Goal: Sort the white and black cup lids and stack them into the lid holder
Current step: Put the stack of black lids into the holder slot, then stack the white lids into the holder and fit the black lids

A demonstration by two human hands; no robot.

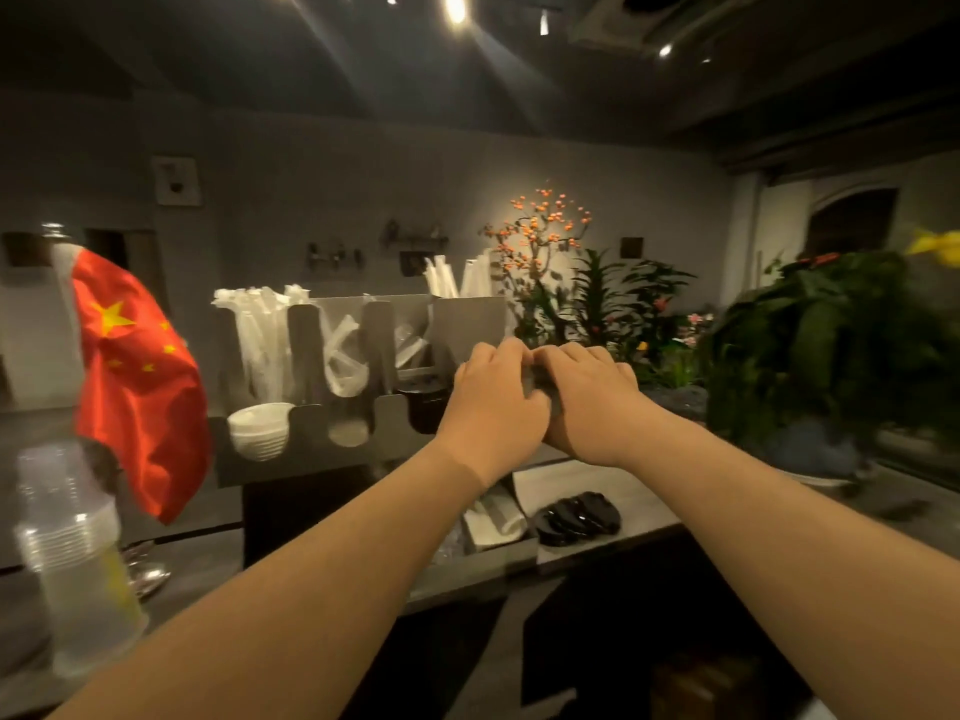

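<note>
While glossy black lids [576, 517] lie heaped on the counter [639, 506], I see my left hand [493, 402] and right hand [592, 397] curled together round a dark, blurred stack [540, 384], just before the holder [311, 433] cradling nested white lids [258, 433].

Your left hand [493, 402] and right hand [592, 402] meet, fingers curled round a dark item [541, 385]; white lids [258, 433] sit in the left slot of the lid holder [311, 465]; loose black lids [576, 519] lie on the counter [634, 493] below.
</note>
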